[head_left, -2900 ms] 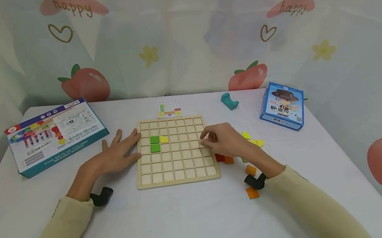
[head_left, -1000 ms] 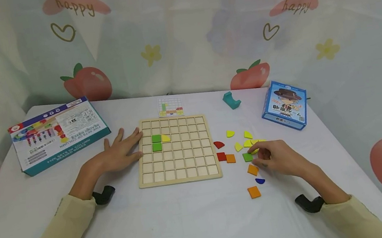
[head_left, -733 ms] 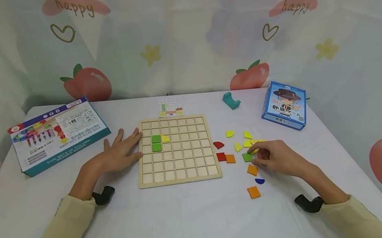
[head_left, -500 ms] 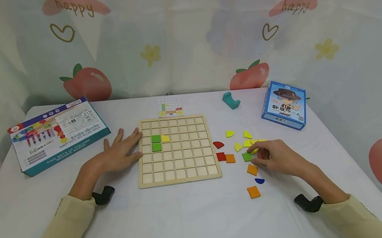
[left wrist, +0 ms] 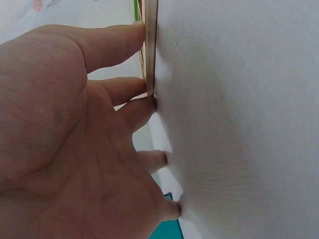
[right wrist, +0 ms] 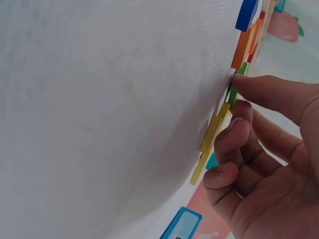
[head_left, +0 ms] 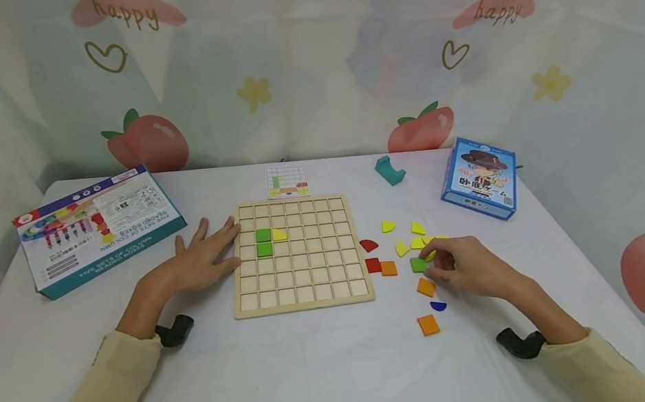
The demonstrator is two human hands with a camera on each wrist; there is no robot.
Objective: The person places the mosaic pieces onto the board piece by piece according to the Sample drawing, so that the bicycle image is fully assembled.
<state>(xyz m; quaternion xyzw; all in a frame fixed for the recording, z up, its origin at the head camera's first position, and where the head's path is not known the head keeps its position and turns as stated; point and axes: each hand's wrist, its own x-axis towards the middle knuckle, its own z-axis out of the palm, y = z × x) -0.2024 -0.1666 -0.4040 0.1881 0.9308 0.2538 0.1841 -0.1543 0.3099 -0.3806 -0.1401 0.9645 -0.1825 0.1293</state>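
A square wooden grid board (head_left: 307, 305) lies on the white table, with two green square tiles (head_left: 264, 249) and a yellow quarter-circle tile (head_left: 279, 234) in its cells. My left hand (head_left: 196, 258) is spread, its thumb and some fingertips touching the board's left edge. To the right of the board, my right hand (head_left: 466, 266) has thumb and index finger at opposite edges of a loose green square tile (head_left: 418, 264), pinching it on the table. Its other fingers curl near several yellow tiles (head_left: 418, 242), partly hidden. The right wrist view shows the thumb against the green tile (right wrist: 234, 92).
Red tiles (head_left: 373, 265), orange squares (head_left: 429, 325) and a blue half-round tile (head_left: 438, 306) lie around the right hand. A pattern card (head_left: 287, 182) is behind the board. A teal curved block (head_left: 389, 171), a blue box (head_left: 478, 179) and a bead-set box (head_left: 101, 227) stand farther out.
Since the earliest frame, my right hand has moved from the board's right edge to the loose tiles and reached the green square. Lately it has barely moved. My left hand stays at the board.
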